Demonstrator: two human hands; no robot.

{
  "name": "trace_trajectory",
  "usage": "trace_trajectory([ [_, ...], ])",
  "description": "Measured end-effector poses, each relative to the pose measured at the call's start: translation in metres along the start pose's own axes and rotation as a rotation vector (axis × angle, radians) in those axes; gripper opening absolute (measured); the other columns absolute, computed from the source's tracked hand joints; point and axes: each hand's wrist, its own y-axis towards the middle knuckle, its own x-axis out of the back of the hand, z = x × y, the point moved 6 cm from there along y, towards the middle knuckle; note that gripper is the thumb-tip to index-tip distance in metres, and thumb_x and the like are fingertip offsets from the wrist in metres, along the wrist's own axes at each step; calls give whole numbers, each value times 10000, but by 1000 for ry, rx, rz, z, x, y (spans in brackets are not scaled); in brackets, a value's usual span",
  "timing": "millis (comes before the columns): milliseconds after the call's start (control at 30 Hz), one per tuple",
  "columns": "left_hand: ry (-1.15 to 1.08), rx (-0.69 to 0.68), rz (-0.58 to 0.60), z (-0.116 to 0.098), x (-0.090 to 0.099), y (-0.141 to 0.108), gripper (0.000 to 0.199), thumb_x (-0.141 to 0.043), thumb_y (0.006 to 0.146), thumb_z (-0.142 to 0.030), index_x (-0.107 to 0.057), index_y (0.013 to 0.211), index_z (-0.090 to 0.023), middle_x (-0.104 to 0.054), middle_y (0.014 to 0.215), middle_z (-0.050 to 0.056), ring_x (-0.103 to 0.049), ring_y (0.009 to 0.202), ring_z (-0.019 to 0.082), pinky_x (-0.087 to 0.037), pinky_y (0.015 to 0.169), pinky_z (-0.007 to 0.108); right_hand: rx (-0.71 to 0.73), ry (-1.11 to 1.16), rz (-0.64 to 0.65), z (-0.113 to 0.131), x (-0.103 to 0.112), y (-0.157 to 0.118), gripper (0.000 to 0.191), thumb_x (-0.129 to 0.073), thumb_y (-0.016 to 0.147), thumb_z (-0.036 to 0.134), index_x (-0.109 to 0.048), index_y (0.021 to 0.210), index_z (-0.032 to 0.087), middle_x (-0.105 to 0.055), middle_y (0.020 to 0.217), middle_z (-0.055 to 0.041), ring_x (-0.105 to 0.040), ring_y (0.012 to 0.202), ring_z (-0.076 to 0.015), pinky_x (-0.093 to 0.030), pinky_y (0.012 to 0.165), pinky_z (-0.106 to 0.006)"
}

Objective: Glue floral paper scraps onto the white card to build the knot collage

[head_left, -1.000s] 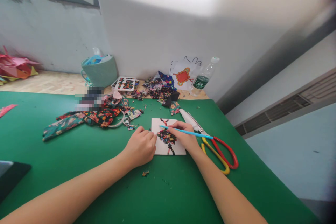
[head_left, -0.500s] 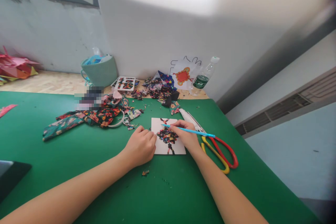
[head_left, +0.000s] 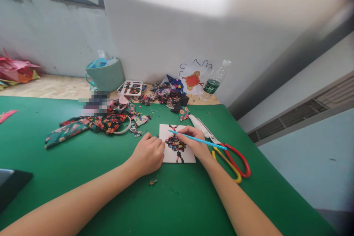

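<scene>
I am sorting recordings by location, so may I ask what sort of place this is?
It looks like a craft workspace, though home or school I cannot tell: fabric scraps, large scissors and a white card with a patterned design.

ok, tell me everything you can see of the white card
The card is white, squarish, stiff-looking, flat on the green table. Its motif is a dark multicoloured patchwork, apparently cloth scraps, with forked strips above and below. The curled left hand meets its left edge; the right hand covers part of its right side; a blue stick's tip is over it.
</scene>
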Motion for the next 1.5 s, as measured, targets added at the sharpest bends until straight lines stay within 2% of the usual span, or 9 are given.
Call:
trace_trajectory([
  [100, 4, 2, 2, 1, -1, 0, 142, -435, 771, -166, -571, 786, -130, -606, 790, 84, -527, 712, 204, -339, 691, 383, 8, -19, 54, -3, -7, -2, 176, -646, 661, 331, -601, 680, 161, -619, 671, -16, -568, 608, -137, -450, 559, -252],
  [300, 4, -2, 9, 0, -1, 0, 150, -429, 773, -163, -574, 788, -128, -603, 788, 84, -522, 704, 204, -342, 674, 380, -15, -61, 72, -6, -10, -2, 195, -637, 670, 344, -615, 683, 152, -625, 652, -28, -566, 577, -136, -449, 521, -251],
  [800, -3, 4, 3, 1, -1, -1, 150, -433, 774, -163, -576, 798, -127, -605, 775, 83, -528, 715, 203, -343, 696, 379, 13, -121, 64, -5, -10, -2, 188, -637, 670, 339, -636, 695, 153, -637, 669, -40, -568, 583, -138, -447, 539, -262],
  [1500, -30, 11, 10, 2, 0, 0, 152, -425, 775, -156, -573, 802, -134, -607, 765, 84, -534, 718, 202, -333, 699, 377, -29, -42, 109, 1, -9, -4, 150, -632, 652, 276, -570, 599, 150, -576, 557, -5, -519, 500, -113, -413, 480, -235],
])
